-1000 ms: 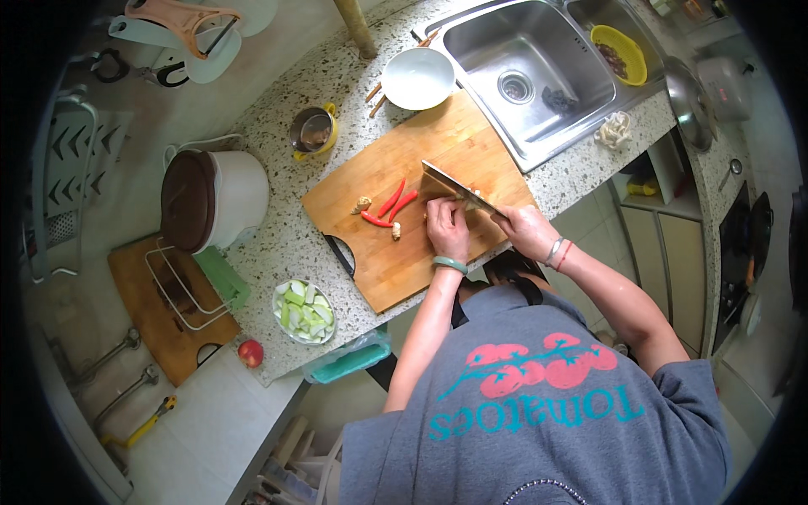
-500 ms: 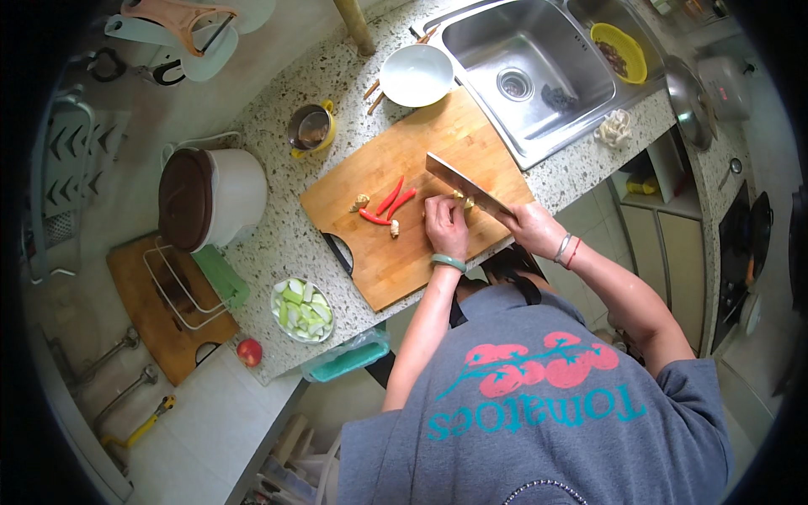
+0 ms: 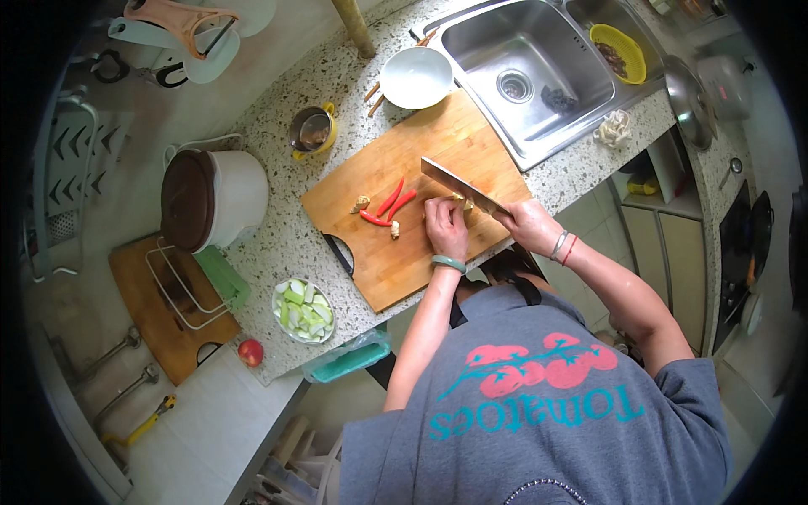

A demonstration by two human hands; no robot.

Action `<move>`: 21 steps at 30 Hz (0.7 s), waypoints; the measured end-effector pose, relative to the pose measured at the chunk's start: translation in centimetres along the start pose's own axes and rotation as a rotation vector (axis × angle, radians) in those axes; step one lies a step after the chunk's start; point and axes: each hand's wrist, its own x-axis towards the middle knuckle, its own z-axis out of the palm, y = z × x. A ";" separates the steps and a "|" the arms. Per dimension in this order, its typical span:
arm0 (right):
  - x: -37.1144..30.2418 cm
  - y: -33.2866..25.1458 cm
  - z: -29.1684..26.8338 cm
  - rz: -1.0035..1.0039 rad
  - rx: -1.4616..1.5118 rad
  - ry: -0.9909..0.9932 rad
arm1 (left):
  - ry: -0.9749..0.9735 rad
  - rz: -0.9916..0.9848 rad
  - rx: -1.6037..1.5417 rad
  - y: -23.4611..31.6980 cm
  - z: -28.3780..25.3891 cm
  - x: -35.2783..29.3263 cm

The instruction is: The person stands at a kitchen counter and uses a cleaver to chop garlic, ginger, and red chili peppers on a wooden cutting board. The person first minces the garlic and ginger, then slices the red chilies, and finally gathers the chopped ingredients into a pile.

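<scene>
My right hand [image 3: 534, 227] grips the handle of a cleaver [image 3: 461, 186], whose wide blade points up and left over the wooden cutting board [image 3: 362, 273]. Just left of the blade, my left hand [image 3: 447, 225] bends its curled fingers down onto a pale yellow piece of ginger [image 3: 459, 199], mostly hidden by the fingers and the blade. More cut bits lie against the blade. Further left on the board are several red chilies [image 3: 390, 197] and two small ginger chunks, one at the far side [image 3: 360, 204] and one nearer [image 3: 395, 230].
Beyond the board stand a white bowl [image 3: 416, 77] over chopsticks and a yellow-handled cup [image 3: 312, 130]. The steel sink [image 3: 530, 50] is at the far right. To the left are a rice cooker [image 3: 223, 198], a bowl of cut green vegetable [image 3: 303, 311] and a red fruit [image 3: 250, 353].
The cleaver and my right hand have shifted slightly left, toward my left hand. My left hand keeps almost the same place on the board.
</scene>
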 end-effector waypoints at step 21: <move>2.1 0.6 2.5 0.095 0.136 0.023 | -0.054 0.015 0.015 0.3 -0.2 0.3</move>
